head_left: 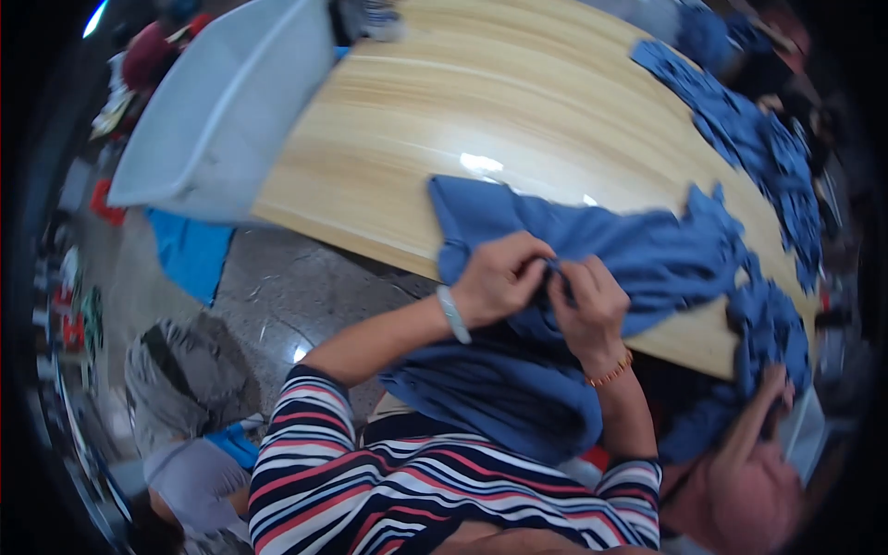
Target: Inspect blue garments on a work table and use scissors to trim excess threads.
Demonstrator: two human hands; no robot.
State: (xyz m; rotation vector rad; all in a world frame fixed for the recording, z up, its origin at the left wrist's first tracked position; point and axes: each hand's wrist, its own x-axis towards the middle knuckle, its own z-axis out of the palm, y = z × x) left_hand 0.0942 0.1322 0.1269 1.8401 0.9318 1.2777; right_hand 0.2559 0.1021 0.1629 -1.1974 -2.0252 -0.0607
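A blue garment point(638, 242) lies rumpled across the near edge of the wooden table point(416, 111), part of it hanging toward my lap. My left hand point(504, 276) is closed in a pinch on a small dark-edged fold of it. Close beside, my right hand point(590, 301) pinches the same fold, the two sets of fingertips nearly meeting. What exactly lies between the fingertips is too small to make out. More blue cloth point(499, 393) is draped over my lap, below my wrists.
A large whitish plastic tub point(217, 120) stands at the table's left end. Other blue garments point(740, 120) line the right edge. At lower right a co-worker's hand point(775, 381) touches blue cloth. Grey garments point(180, 370) and a bright blue sheet point(190, 250) are at left.
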